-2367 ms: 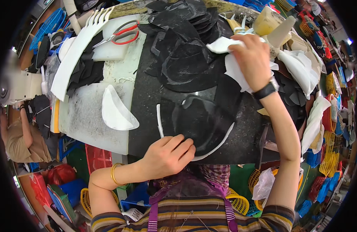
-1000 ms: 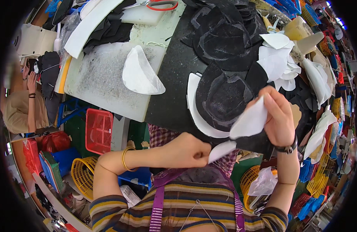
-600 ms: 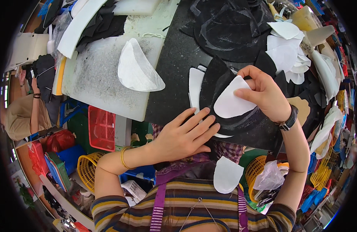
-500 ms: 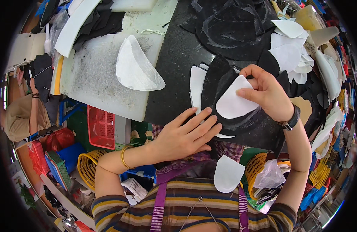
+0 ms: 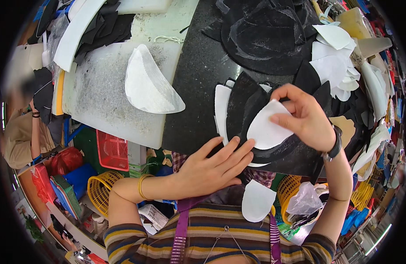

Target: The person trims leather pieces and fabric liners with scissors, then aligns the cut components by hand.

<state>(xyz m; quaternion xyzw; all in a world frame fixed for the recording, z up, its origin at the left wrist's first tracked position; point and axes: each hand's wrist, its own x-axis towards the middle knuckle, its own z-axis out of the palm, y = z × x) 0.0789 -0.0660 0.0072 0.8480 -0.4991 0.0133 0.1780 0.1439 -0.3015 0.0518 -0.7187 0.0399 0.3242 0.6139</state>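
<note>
My right hand (image 5: 305, 119) pinches a white rounded piece of sheet material (image 5: 266, 130) between thumb and fingers, over the black pieces on the dark table. My left hand (image 5: 215, 165) lies with its fingers spread at the near table edge, its fingertips at the lower left rim of that white piece. Beneath and beside the held piece are a black curved piece (image 5: 243, 103) and a narrow white curved piece (image 5: 221, 108). The right fingers hide the white piece's upper right part. Another white rounded piece (image 5: 258, 201) lies in front of my chest.
A translucent white piece (image 5: 150, 83) rests on the pale board (image 5: 101, 88) at left. Large black pieces (image 5: 264, 35) lie at the back, with stacked white pieces (image 5: 332, 57) to their right. Yellow baskets (image 5: 101, 189) and a red crate (image 5: 111, 152) stand below table level. Another person's arm (image 5: 35, 136) shows far left.
The view has shifted slightly, so the table sits lower in it. My left fingertips are now at the white piece's lower left rim. My right hand keeps its pinch on the piece.
</note>
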